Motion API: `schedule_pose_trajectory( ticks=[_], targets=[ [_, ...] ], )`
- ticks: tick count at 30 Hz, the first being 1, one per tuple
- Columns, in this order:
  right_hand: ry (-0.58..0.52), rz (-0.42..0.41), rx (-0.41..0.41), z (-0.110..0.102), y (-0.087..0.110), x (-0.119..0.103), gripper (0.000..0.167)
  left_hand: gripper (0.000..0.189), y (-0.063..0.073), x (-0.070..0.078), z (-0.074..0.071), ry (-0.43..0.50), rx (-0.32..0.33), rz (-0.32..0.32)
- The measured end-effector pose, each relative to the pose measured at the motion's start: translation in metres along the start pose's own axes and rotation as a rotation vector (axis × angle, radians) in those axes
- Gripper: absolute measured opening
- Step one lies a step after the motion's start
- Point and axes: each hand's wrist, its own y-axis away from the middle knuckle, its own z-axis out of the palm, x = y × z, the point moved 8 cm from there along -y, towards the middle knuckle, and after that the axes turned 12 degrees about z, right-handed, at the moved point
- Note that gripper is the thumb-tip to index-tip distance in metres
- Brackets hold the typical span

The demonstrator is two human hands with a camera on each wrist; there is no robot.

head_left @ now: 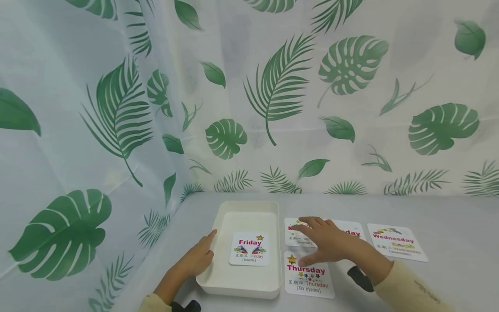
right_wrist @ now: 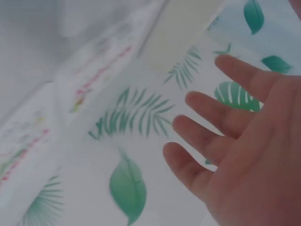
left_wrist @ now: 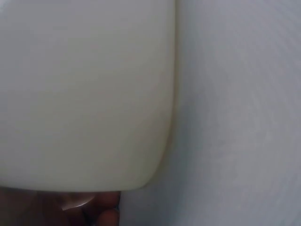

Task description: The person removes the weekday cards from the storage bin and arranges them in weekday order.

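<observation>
A white tray [head_left: 241,281] stands on the table with a "Friday" word card [head_left: 249,249] lying inside. My left hand [head_left: 196,258] holds the tray's left rim, index finger along the edge and thumb over it; in the left wrist view its fingers [left_wrist: 101,207] show only partly past the tray. My right hand [head_left: 327,240] hovers, fingers spread and holding nothing, over the "Thursday" card [head_left: 309,281] and a card beginning with "M" [head_left: 292,238]. Behind it a card ending in "day" [head_left: 352,227] is partly hidden. The right wrist view shows the palm and separated fingers [right_wrist: 188,162].
To the far right lies a "Wednesday" card [head_left: 397,242] on the grey table [head_left: 460,268]. White cloth with green leaves [head_left: 288,156] hangs behind the table and along the left side. Dark straps or devices sit at both wrists.
</observation>
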Motion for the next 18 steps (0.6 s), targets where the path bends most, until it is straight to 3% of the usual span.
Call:
schedule_pose_trajectory(
  ticks=[7, 13, 18],
  targets=[
    [-0.02, 0.005, -0.039, -0.001, -0.046, -0.043, 0.087, 0.057, -0.001, 0.001, 0.0, 0.005, -0.01, 0.03],
    [0.071, -0.016, -0.112, 0.024, -0.07, -0.072, 0.093, 0.057, -0.003, 0.001, 0.002, 0.006, -0.015, 0.023],
    [0.151, 0.002, -0.186, 0.048, -0.078, -0.08, 0.1, 0.057, 0.0, -0.001, -0.001, 0.004, -0.012, 0.015]
  ],
)
